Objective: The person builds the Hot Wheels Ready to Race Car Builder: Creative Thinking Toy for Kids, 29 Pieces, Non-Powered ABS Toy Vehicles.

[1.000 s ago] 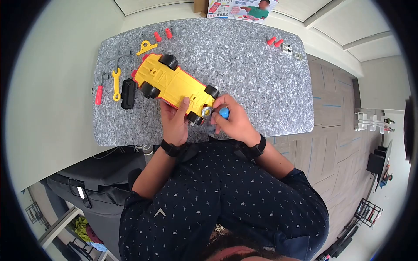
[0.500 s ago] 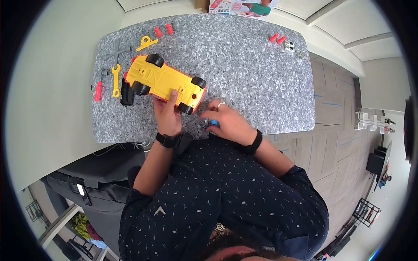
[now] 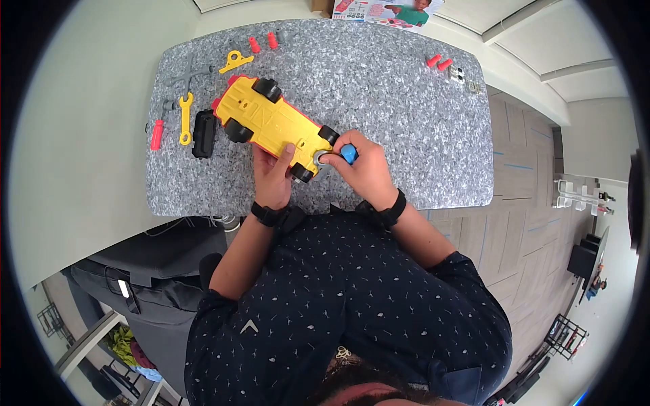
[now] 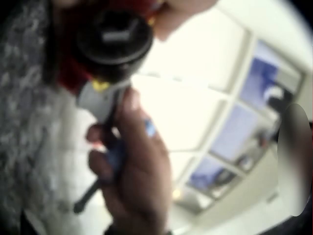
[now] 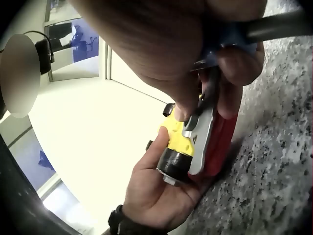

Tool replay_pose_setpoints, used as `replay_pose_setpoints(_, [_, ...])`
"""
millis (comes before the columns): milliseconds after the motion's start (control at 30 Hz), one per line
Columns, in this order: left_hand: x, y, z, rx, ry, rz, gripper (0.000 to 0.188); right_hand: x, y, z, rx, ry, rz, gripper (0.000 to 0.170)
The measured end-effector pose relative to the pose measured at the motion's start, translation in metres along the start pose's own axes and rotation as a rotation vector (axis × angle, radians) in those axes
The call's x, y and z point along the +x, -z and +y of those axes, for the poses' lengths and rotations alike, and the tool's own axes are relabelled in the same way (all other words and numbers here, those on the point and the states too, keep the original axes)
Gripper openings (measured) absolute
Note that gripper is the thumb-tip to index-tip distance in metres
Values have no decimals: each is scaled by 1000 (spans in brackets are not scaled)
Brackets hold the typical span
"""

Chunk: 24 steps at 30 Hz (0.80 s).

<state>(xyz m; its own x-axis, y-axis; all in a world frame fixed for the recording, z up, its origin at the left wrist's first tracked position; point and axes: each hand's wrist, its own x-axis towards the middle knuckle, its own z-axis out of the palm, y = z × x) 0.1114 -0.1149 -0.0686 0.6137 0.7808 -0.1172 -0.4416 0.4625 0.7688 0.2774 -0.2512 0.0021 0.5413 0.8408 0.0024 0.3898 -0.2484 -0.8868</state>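
Note:
My left hand (image 3: 273, 183) grips a toy car (image 3: 271, 122) from below, its yellow underside and black wheels turned up and its red body beneath. At the car's right end, my right hand (image 3: 371, 177) pinches a grey plastic piece with a ring (image 3: 319, 158) between thumb and fingers. That piece lies against the car's end beside a black wheel (image 5: 176, 164) in the right wrist view. Tucked in the same right hand is a blue-handled tool (image 3: 349, 154) with a dark shaft (image 4: 88, 196). The fingers partly hide its handle.
Left of the car lie a black plastic part (image 3: 204, 134), a yellow wrench (image 3: 185, 120), a red-handled tool (image 3: 157, 135) and a grey cross-shaped tool (image 3: 191, 76). Behind are a yellow bracket (image 3: 235, 62) and red cones (image 3: 272, 40). More red pieces (image 3: 434, 61) sit at the back right.
The right hand dropped away from the car's end with the grey piece, then came back up and set it against that end. The car moved left, then right again in the left hand.

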Motion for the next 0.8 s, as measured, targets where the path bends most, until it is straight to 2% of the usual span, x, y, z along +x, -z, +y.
replay_pose_setpoints(33, [0, 1, 0, -13, 6, 2, 62, 0, -1, -3, -29, -52, 27, 38])
replay_pose_setpoints(133, [1, 8, -3, -56, 28, 9, 65, 1, -10, 9, -121, 141, 195, 44])
replay_pose_setpoints(233, [-1, 8, -6, -63, 42, 7, 65, 3, -7, 11, -136, 136, 175, 53])
replay_pose_setpoints(333, [-2, 4, -6, -67, 52, -19, 67, 1, -6, 7, -76, -64, 102, 61])
replay_pose_setpoints(467, [-6, -9, -2, -32, -4, -108, 69, 1, -6, 10, -36, -44, 166, 70])
replay_pose_setpoints(533, [-5, -12, 1, 7, -4, -139, 77, 1, -7, 15, -50, -6, 172, 73])
replay_pose_setpoints(667, [-3, -15, 5, 137, 24, -174, 90, -3, -3, 17, -76, -31, 9, 74])
replay_pose_setpoints(733, [-4, -14, 3, 164, 25, -155, 90, -5, 0, 10, -84, -100, -42, 69])
replay_pose_setpoints(800, [-6, -14, 3, 183, 32, -142, 90, -9, -2, 19, -79, -68, -50, 67])
